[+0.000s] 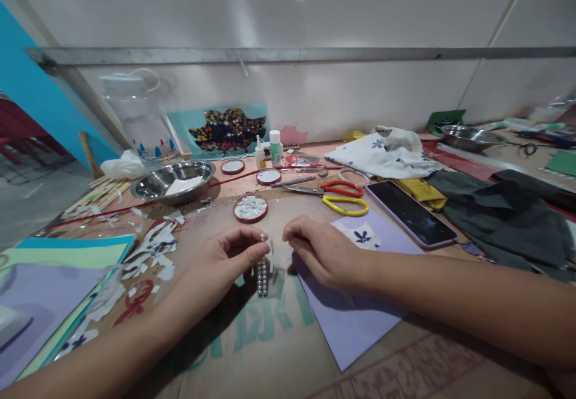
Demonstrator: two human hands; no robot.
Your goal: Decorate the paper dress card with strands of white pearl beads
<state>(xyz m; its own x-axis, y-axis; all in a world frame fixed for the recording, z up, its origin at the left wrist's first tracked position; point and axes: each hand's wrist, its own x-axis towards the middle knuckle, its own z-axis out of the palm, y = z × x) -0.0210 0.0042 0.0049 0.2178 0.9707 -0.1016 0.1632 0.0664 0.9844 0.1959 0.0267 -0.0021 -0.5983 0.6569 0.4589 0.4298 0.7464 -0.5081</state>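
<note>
My left hand (pixel 220 264) pinches the top of a short strand of pearl beads (pixel 261 273) that hangs down over the cardboard work surface (pixel 270 339). My right hand (pixel 321 252) is curled just to the right of it, fingertips pinched near a thin white bit by the strand's top; what it grips is too small to name. It rests on a lilac paper sheet (pixel 351 321) with blue flower cut-outs. A red-rimmed lid full of white beads (pixel 251 207) lies just beyond the hands.
Scissors with red and yellow handles (pixel 342 198), a phone (pixel 411 214), two more red lids (pixel 269 176), glue bottles (pixel 275 147), a steel bowl (pixel 173 180), paper scraps (pixel 153 249), coloured paper (pixel 54 285) at left, dark and white cloth (pixel 495 207) at right.
</note>
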